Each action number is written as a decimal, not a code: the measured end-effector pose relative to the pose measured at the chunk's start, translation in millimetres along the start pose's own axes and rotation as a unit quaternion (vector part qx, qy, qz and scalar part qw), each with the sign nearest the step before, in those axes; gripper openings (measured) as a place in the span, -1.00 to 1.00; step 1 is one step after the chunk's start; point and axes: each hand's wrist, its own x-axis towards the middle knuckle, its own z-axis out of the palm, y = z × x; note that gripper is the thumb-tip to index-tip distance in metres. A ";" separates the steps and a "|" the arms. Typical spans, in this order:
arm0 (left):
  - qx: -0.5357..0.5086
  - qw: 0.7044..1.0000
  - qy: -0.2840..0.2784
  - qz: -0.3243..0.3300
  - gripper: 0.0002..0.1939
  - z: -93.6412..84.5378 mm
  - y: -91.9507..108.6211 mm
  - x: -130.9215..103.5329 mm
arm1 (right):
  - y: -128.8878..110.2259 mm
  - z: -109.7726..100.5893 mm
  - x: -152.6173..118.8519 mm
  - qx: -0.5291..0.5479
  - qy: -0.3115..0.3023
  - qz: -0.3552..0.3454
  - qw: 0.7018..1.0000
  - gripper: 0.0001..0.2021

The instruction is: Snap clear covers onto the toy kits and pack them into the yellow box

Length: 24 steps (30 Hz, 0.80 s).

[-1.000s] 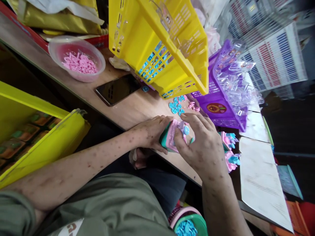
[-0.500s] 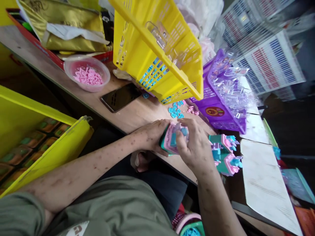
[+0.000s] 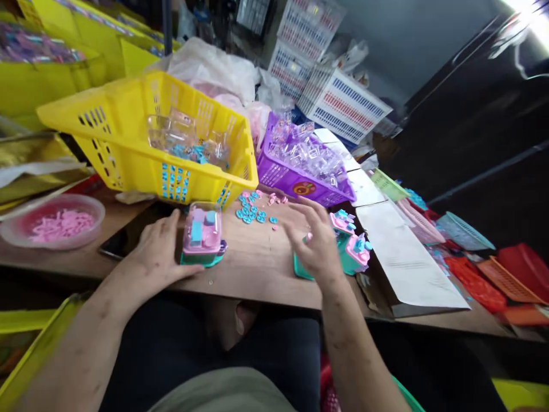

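A small toy box point(image 3: 201, 234) with a clear cover over pink and blue parts and a green base stands on the wooden table. My left hand point(image 3: 158, 252) rests against its left side, thumb along the front of the base, fingers spread. My right hand point(image 3: 317, 246) is apart from it, to the right, fingers apart and slightly blurred. It hovers at a green toy base point(image 3: 302, 268), which it partly hides. Uncovered pink-and-green toys point(image 3: 358, 252) stand just beyond that hand. Loose blue rings point(image 3: 251, 209) and small pink pieces point(image 3: 278, 199) lie between the hands, farther back.
Behind the work spot stand a yellow basket point(image 3: 124, 163) and a purple basket point(image 3: 278, 171) holding clear plastic parts. At left are a bowl point(image 3: 96, 220) of pink pieces and a dark phone point(image 3: 124, 232). White card point(image 3: 394, 246) covers a box at right.
The covered toy box has gone to the left and stands on the table. My right hand has come off it and moved right. The camera view has turned and risen.
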 end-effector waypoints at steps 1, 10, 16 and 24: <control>0.040 0.999 0.021 -0.022 -0.12 -14.5 8.2 -6.2 | 25.7 -12.3 -7.7 -0.033 0.031 0.043 0.998 -0.59; -0.135 0.976 -0.150 0.086 -0.21 63.0 114.8 -6.9 | 55.1 -17.7 -55.0 0.026 -0.105 0.183 0.977 -0.34; -0.232 0.945 -0.167 0.158 0.38 169.2 93.8 27.5 | 49.3 -25.5 58.1 0.058 -0.090 0.096 0.990 -0.51; -0.235 0.941 -0.203 0.134 0.46 168.3 86.4 24.2 | 157.6 68.8 259.2 -0.056 -0.154 -0.026 0.986 -0.36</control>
